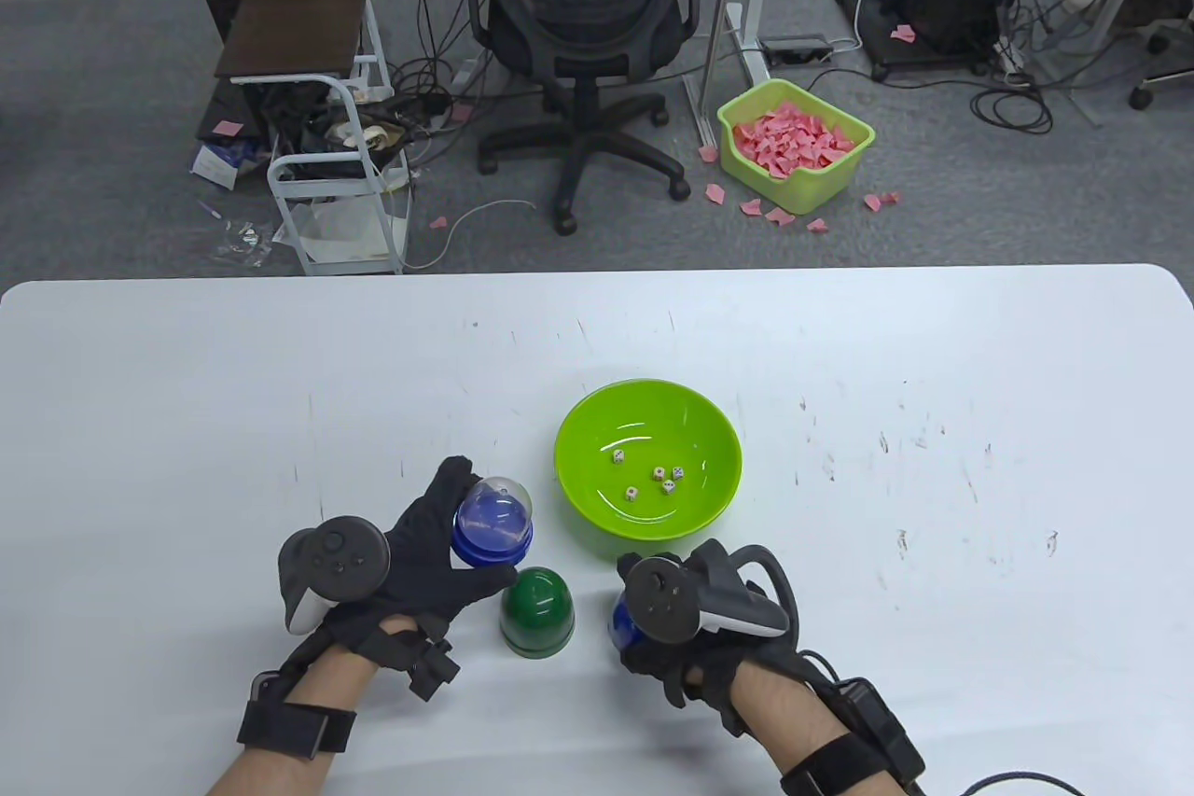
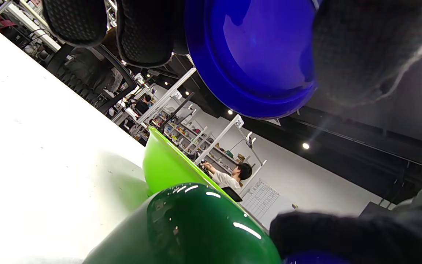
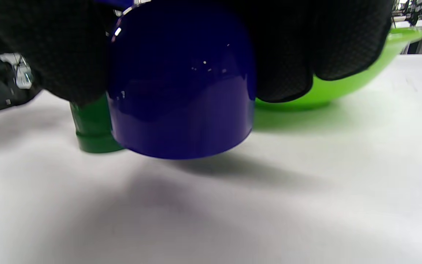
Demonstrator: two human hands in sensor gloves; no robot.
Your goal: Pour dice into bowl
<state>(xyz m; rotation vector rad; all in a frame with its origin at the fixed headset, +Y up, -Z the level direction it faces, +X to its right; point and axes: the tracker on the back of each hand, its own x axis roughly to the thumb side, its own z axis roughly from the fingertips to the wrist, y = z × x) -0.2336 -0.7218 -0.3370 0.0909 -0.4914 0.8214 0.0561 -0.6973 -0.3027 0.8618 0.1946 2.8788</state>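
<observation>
A green bowl [image 1: 648,458] stands mid-table with several small dice [image 1: 659,472] lying inside. My left hand [image 1: 438,553] grips a blue base with a clear dome [image 1: 492,521] and holds it off the table left of the bowl; its blue underside [image 2: 258,55] fills the left wrist view. My right hand [image 1: 695,623] grips a dark blue cup [image 1: 623,626] mouth down, just above the table [image 3: 181,84]. A dark green cup [image 1: 536,611] stands mouth down between my hands and shows in the left wrist view [image 2: 189,227].
The white table [image 1: 933,385] has its far edge beyond the bowl. On the floor behind stand an office chair [image 1: 588,12], a white cart [image 1: 326,171] and a green bin of pink scraps [image 1: 795,145].
</observation>
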